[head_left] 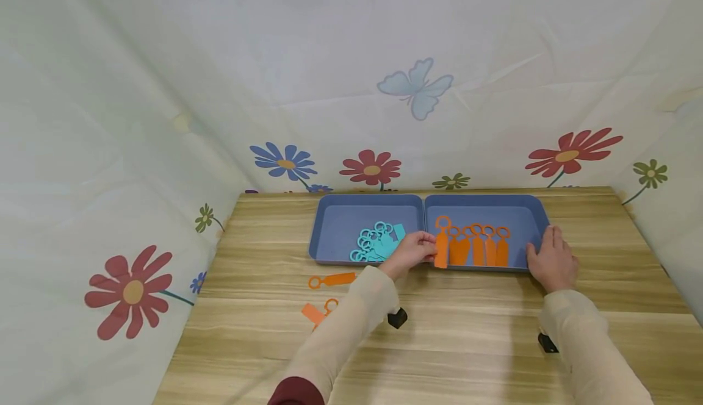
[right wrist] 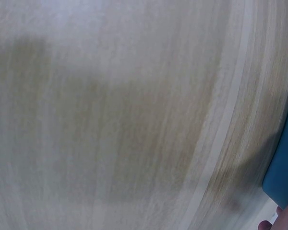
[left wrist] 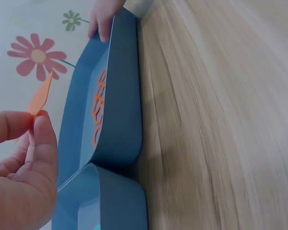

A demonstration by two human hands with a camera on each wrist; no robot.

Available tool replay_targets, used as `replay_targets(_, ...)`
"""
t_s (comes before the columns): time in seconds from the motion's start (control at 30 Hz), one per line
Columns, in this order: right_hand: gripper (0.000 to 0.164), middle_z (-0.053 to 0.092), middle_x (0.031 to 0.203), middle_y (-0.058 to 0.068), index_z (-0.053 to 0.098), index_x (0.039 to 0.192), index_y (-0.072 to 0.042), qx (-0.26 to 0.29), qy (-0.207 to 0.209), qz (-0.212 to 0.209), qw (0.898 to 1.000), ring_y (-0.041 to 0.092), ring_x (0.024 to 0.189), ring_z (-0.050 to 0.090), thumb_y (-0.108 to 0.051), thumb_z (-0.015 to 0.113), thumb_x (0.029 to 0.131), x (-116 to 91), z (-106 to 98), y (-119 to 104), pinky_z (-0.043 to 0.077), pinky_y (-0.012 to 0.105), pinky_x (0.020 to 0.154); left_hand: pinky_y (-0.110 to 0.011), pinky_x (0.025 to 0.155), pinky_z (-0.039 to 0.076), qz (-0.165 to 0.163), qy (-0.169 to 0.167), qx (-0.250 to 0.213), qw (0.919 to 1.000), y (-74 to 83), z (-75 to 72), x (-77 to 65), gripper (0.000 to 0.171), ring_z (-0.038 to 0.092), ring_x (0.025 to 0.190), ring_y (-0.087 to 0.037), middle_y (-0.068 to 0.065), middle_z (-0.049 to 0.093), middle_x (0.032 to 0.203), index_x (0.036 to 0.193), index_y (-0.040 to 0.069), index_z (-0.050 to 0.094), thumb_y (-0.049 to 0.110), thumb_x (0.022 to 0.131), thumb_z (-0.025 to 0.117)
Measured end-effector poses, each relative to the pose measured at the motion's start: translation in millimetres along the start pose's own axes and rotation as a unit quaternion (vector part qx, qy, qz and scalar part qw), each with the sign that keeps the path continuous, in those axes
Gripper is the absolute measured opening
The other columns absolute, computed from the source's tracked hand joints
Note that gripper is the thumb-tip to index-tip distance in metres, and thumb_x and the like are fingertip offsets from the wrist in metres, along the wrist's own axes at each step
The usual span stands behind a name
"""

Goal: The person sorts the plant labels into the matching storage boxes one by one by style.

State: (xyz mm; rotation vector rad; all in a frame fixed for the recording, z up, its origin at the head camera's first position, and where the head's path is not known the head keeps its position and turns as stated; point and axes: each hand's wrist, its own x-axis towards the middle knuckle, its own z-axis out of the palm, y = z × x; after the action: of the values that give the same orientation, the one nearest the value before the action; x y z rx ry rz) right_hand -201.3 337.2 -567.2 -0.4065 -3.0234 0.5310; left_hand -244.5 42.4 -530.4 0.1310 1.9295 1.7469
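Observation:
An orange tag with a ring at its top (head_left: pixel 442 251) is pinched between the thumb and finger of my left hand (head_left: pixel 413 250). It hangs upright over the front left of the right blue tray (head_left: pixel 522 222). Inside that tray lie several similar orange tags (head_left: pixel 478 249), side by side with rings toward the back. My right hand (head_left: pixel 553 263) holds the tray's front right corner, thumb by the inner side and fingers along the outside. In the left wrist view the pinched tag (left wrist: pixel 40 98) appears nearly edge-on. The right wrist view shows only fingertips (right wrist: pixel 265 225) beside the tray wall.
Adjoining on the left is another blue tray (head_left: pixel 335 222) with a heap of turquoise ring tags (head_left: pixel 379 243). Loose on the wooden table (head_left: pixel 263 307) are an orange tag (head_left: pixel 332 280) and more orange pieces (head_left: pixel 314 315), partly behind my left sleeve. A flowered curtain stands behind.

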Motion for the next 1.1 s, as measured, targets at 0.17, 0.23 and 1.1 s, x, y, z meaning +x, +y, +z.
replay_targets(0.17,0.066,0.007,0.142,0.030,0.006,0.137,0.011,-0.004,-0.001,0.002,1.000,0.049,0.118,0.023,-0.033,0.029,0.093,1,2,1,0.025,0.065,0.084,-0.038,0.078,0.050,-0.001,0.017,-0.004,0.9998,-1.2,8.4,5.6,0.015,0.055,0.062,-0.010,-0.004,0.056,0.081,0.098,0.000,0.056,0.005,0.084,0.055)
replay_targets(0.23,0.067,0.007,0.142,0.030,0.006,0.138,0.011,-0.004,-0.002,0.003,1.000,0.049,0.119,0.023,-0.033,0.029,0.093,1,2,1,0.025,0.065,0.085,-0.037,0.076,0.051,-0.003,0.025,-0.005,0.9997,-0.5,12.1,7.1,0.015,0.055,0.062,-0.011,-0.005,0.057,0.081,0.098,-0.001,0.057,0.004,0.083,0.055)
replay_targets(1.1,0.067,0.007,0.143,0.029,0.005,0.138,0.010,-0.002,0.001,0.003,1.000,0.050,0.120,0.022,-0.033,0.029,0.093,3,4,3,0.024,0.066,0.084,-0.020,0.049,0.038,0.018,0.177,0.252,0.9512,-3.8,34.2,21.2,0.014,0.050,0.060,-0.014,-0.006,0.064,0.082,0.084,0.006,0.065,-0.001,0.076,0.055)
